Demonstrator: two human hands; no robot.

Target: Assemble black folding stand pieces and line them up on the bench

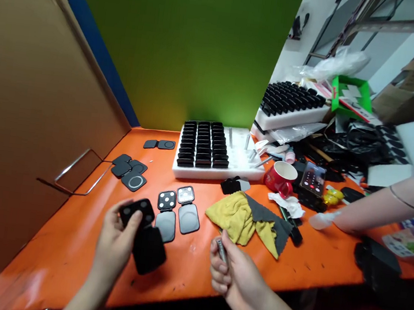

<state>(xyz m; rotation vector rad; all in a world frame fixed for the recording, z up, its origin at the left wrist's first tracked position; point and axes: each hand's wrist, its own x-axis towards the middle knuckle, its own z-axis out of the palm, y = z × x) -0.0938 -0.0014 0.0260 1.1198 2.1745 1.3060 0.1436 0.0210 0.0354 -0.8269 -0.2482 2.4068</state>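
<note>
My left hand (117, 234) is closed on a black folding pad (148, 248), its two square halves opened out above the orange table. My right hand (231, 268) has its fingers wrapped round a small grey metal tool (222, 251). Between and beyond the hands lie two more opened pads, one with white dots on black (165, 215) and one with a shiny upper half (188, 210). A yellow cloth (233, 213) and a grey cloth (265, 217) lie just past my right hand.
A white foam tray (204, 174) holds rows of black pieces at the back. Several dark pads (129, 169) lie left of it. Glasses (82, 175), a red mug (280, 177), a phone (313, 178) and a pinkish tube (385, 207) are around the table (78, 250).
</note>
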